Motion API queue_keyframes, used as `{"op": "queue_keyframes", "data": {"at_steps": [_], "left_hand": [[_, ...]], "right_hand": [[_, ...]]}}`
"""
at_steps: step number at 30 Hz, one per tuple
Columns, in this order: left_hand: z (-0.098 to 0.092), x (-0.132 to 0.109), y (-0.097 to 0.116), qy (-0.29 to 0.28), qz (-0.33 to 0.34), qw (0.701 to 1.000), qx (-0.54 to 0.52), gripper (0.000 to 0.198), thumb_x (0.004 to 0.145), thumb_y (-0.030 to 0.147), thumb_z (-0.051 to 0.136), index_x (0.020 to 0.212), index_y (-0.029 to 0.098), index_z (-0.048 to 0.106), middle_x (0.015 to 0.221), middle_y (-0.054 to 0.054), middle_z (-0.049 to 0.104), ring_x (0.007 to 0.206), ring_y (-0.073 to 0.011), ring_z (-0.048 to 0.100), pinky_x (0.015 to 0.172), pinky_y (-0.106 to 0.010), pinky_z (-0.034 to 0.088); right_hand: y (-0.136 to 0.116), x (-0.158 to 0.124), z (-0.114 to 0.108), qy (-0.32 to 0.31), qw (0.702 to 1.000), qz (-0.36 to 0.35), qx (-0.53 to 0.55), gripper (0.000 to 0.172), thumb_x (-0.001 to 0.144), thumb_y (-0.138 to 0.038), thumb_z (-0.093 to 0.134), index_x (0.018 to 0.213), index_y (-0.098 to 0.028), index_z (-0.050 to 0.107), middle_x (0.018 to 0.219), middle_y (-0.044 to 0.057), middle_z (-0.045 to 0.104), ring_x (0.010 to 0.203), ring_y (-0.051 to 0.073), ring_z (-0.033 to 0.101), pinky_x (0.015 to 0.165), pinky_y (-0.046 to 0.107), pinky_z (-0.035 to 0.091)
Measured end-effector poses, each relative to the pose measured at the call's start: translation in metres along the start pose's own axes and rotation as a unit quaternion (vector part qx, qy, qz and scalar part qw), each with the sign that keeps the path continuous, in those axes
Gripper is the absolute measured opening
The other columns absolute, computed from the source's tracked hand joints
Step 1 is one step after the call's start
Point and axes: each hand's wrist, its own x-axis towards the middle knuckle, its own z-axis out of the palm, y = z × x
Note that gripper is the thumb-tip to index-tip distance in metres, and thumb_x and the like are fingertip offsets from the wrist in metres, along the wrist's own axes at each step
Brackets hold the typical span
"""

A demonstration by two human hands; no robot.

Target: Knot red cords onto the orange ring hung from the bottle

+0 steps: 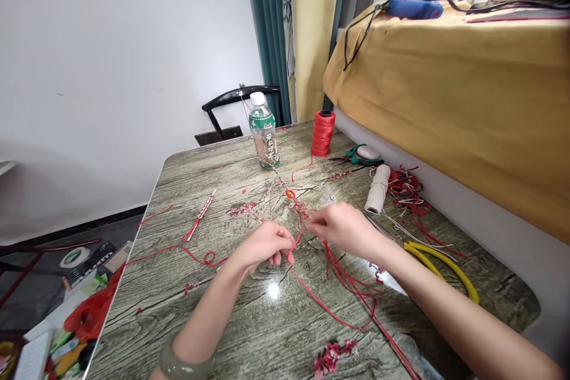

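My left hand (271,241) pinches a red cord (301,233) between thumb and fingers. From there the cord runs up to a knotted red bundle (301,209), and a long red tail (325,307) curves over the table below. Close by on the right, my right hand (341,224) is closed and slightly blurred; its fingertips hide whatever is in them. Several loose red strands (347,276) trail out from beneath it. An orange-red ring (291,193) joins the bundle to a thin line leading to a bottle with a green label (264,130).
Behind stands a red thread spool (323,135), with green-handled pliers (363,157) beside it. A white cord roll (378,189), tangled red scraps (404,185) and yellow handles (463,270) lie on the right. A braided red-and-white piece (200,215) rests on the left of the wood-grain table (178,184).
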Motion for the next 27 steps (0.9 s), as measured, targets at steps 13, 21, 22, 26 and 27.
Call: {"op": "queue_keyframes", "data": {"at_steps": [13,21,22,26,27], "left_hand": [[0.012,-0.008,-0.008,-0.078,0.001,0.995,0.065,0.014,0.064,0.021,0.049,0.057,0.013,0.058,0.057,-0.003,0.062,0.035,-0.0042,0.040,0.035,-0.015,0.029],[0.010,0.015,0.005,0.199,0.045,0.974,-0.094,0.026,0.070,0.028,0.053,0.092,0.013,0.056,0.089,-0.009,0.065,0.044,-0.0050,0.052,0.041,-0.016,0.038],[0.011,0.018,0.008,0.202,0.041,0.972,-0.107,0.027,0.069,0.028,0.054,0.092,0.013,0.055,0.090,-0.009,0.065,0.045,-0.0051,0.053,0.042,-0.016,0.038],[0.015,0.028,0.015,0.209,0.031,0.967,-0.140,0.027,0.064,0.027,0.061,0.087,0.012,0.058,0.087,-0.007,0.064,0.044,-0.0032,0.050,0.039,-0.015,0.036],[0.015,0.031,0.016,0.207,0.026,0.966,-0.153,0.026,0.063,0.027,0.063,0.084,0.012,0.058,0.084,-0.006,0.064,0.043,-0.0027,0.049,0.038,-0.014,0.035]], "right_hand": [[-0.008,-0.031,0.034,-0.045,0.997,0.052,0.028,0.017,0.073,-0.026,0.048,0.067,-0.022,0.064,0.049,-0.001,0.061,0.047,0.012,0.053,0.046,0.020,0.028],[-0.011,-0.047,0.037,-0.001,0.993,0.046,-0.111,0.015,0.075,-0.029,0.047,0.071,-0.024,0.060,0.056,0.000,0.063,0.051,0.017,0.058,0.045,0.024,0.019],[-0.012,-0.049,0.038,-0.001,0.991,0.042,-0.123,0.015,0.076,-0.029,0.046,0.071,-0.024,0.060,0.055,0.000,0.063,0.050,0.017,0.058,0.045,0.025,0.018],[-0.015,-0.055,0.040,-0.002,0.988,0.013,-0.154,0.015,0.077,-0.029,0.046,0.069,-0.023,0.058,0.054,0.001,0.063,0.046,0.016,0.057,0.044,0.026,0.015],[-0.015,-0.056,0.039,-0.005,0.988,0.003,-0.156,0.016,0.077,-0.029,0.046,0.068,-0.022,0.058,0.053,0.001,0.063,0.045,0.016,0.056,0.044,0.026,0.015]]}}
